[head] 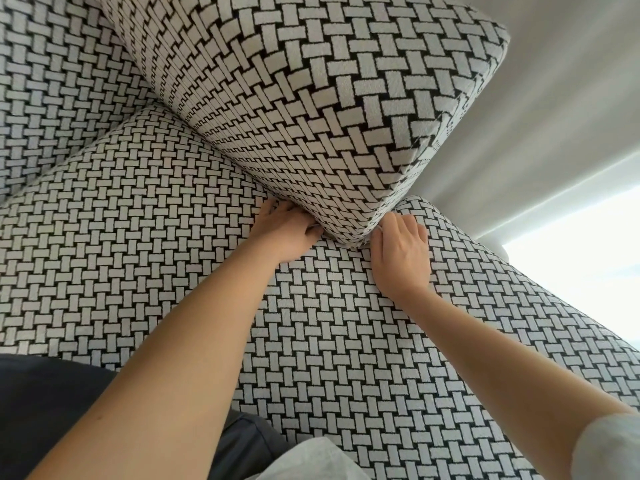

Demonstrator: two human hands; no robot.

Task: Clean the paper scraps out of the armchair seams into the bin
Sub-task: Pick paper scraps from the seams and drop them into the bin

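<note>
Plainly the digging-out step is in hand: both hands work the seam where the armrest meets the seat cushion of the armchair. The left hand has its fingers pushed under the armrest, so its grip is hidden and I cannot tell whether it holds anything. The right hand rests on the cushion with its fingers bent at the armrest's corner. A white sliver beside its forefinger may be a paper scrap; whether it is pinched I cannot tell. Next, I judge, comes pinching what is loose and drawing it out without pushing it deeper. No bin is in view, so what it holds cannot be told
</note>
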